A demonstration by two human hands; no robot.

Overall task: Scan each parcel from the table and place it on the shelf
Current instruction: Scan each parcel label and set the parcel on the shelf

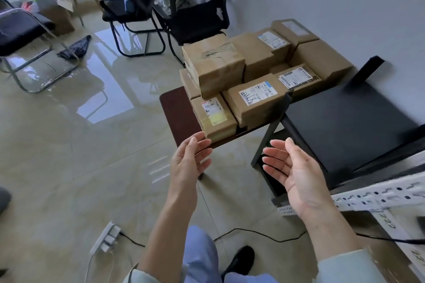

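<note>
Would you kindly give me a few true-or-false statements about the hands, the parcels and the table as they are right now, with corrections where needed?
1. Both the left hand and the right hand are empty. True.
2. The parcels are on the floor. False: they are stacked on the dark table.
3. The nearest parcel carries a label on top. True.
4. The left hand grips the nearest parcel. False: its fingers are open, just short of it.
5. A power strip lies on the floor. True.

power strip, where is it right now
In the head view the white power strip lies on the tiled floor at lower left, left of the person's left forearm, with a black cable running from it toward the right.
</note>
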